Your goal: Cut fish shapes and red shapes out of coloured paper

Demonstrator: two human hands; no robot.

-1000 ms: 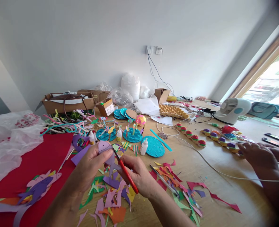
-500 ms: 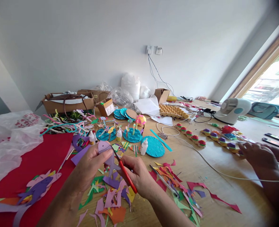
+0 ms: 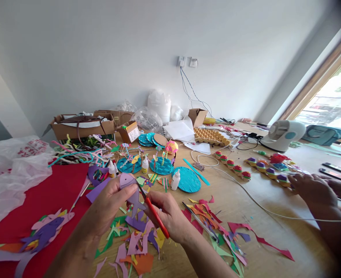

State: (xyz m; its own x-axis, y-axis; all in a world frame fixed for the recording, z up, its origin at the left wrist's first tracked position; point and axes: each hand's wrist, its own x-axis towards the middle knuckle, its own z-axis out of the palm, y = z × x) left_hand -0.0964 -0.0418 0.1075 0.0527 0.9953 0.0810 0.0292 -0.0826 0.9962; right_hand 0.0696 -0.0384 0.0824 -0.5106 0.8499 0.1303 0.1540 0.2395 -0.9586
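My left hand (image 3: 109,204) pinches a purple paper fish cut-out (image 3: 131,189) just above the wooden table (image 3: 274,239). My right hand (image 3: 167,214) is closed on red-handled scissors (image 3: 154,214), whose blades meet the fish's lower edge. Colourful paper scraps (image 3: 135,239) lie under and around both hands. Beyond them stand a white glue bottle (image 3: 176,180) and a teal paper disc (image 3: 189,179).
Another person's hands (image 3: 315,189) rest at the right beside a row of decorated egg-carton pieces (image 3: 263,168). A red sheet (image 3: 37,204) with cut shapes and a plastic bag (image 3: 11,170) lie left. Cardboard boxes (image 3: 80,125), pipe cleaners, a small fan (image 3: 283,135) and a white cable (image 3: 260,208) fill the back.
Almost nothing has moved. My hands keep the fish and scissors in the same place; the scissors shifted only slightly against the paper.
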